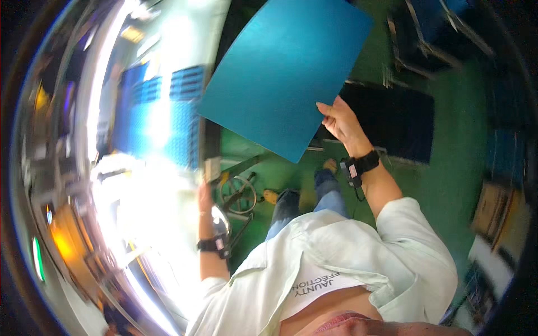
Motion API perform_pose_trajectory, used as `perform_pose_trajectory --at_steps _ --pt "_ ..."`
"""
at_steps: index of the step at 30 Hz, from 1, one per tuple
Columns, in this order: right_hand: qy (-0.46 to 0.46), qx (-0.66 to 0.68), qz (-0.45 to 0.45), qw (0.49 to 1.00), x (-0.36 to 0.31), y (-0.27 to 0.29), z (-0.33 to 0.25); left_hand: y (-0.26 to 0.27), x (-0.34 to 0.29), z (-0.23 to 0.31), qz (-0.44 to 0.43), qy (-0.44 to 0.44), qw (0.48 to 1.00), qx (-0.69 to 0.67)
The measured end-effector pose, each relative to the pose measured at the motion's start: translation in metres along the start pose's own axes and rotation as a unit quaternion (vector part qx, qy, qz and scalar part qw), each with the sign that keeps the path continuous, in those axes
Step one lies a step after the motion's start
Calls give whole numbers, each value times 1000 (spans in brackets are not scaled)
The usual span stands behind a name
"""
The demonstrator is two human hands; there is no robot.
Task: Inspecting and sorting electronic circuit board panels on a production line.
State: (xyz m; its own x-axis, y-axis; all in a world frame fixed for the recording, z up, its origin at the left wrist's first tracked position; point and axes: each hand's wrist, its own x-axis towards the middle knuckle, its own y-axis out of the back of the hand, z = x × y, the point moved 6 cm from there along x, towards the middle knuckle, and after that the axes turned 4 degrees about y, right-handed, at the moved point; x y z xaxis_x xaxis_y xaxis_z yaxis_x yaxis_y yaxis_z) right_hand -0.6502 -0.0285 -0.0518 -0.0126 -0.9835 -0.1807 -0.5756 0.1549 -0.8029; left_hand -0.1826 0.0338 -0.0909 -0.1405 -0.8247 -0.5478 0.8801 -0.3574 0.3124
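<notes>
A large, smooth blue sheet (286,73) is held up in front of me, tilted, its lower corner pointing toward my feet. My right hand (341,120) grips its right edge, thumb on the upper face and the other fingers partly hidden behind. My left hand (205,196) is at the edge of the brightly lit worktable (151,196), close to a small pale block (212,169). Glare and blur hide its fingers, so whether it touches the block is unclear. On the table lies a blue textured stack or panel (159,117) with dark slots, partly washed out by light.
A spoked handwheel (238,194) sits below the table edge near my left arm. Beyond my right hand is a dark flat platform (398,120) on the green floor (459,134). Metal frames (426,45) stand at the far right, and brown cartons (493,210) at the right.
</notes>
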Motion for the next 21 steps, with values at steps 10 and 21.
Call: perform_pose_trajectory --at_steps 10,21 --pt "-240 10 -127 962 -90 -205 298 82 -129 -12 340 -64 716 -606" --pt "269 -696 -327 579 35 -261 304 184 -329 -253 449 66 684 -572"
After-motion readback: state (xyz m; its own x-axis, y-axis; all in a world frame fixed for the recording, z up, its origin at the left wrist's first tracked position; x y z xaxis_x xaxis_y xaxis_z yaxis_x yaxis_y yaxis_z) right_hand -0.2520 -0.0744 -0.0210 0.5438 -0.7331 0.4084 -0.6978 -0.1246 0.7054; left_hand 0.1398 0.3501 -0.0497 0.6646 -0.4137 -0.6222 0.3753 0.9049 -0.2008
